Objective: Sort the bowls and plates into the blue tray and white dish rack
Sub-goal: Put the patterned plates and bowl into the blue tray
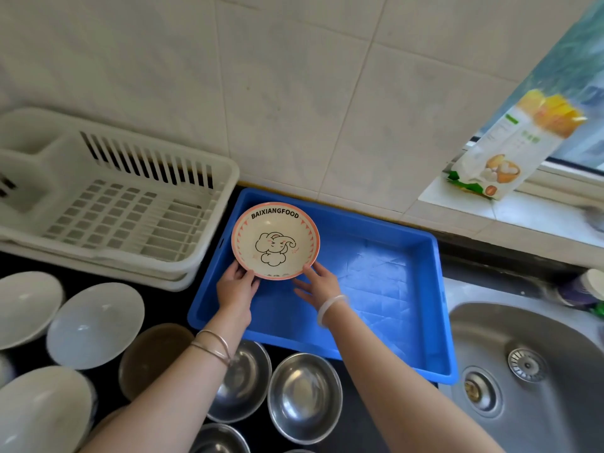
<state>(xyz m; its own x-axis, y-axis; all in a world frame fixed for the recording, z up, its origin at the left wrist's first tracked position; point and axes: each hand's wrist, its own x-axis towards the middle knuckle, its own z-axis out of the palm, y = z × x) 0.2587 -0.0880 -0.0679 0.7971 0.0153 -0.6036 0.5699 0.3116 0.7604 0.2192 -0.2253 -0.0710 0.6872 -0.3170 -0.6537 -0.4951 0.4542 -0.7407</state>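
Over the far-left corner of the blue tray (376, 289) we hold a cream plate (275, 240) with a pink rim, a cartoon elephant and the word BAIXIANGFOOD printed on it. Our left hand (236, 287) pinches its near-left edge, thumb on the rim; our right hand (318, 284) touches the near-right edge, its fingers (302, 286) spread loosely below the plate rather than curled round it. Whether the plate already rests on the tray floor we cannot tell.

We judge the step in hand to be the placing of this plate in the tray, early in the sort: the tray holds nothing else, and the white dish rack (130, 207) just beside it on the left looks bare. On the dark counter near us wait white bowls (94, 325), a brown bowl (153, 354) and steel bowls (304, 397) (some partly hidden by our forearms).

The next move, as we see it, calls for setting the plate flat, letting go with both hands, then reaching back for one of the waiting bowls. The steel sink (523, 371) lies to the right, apart from all this.
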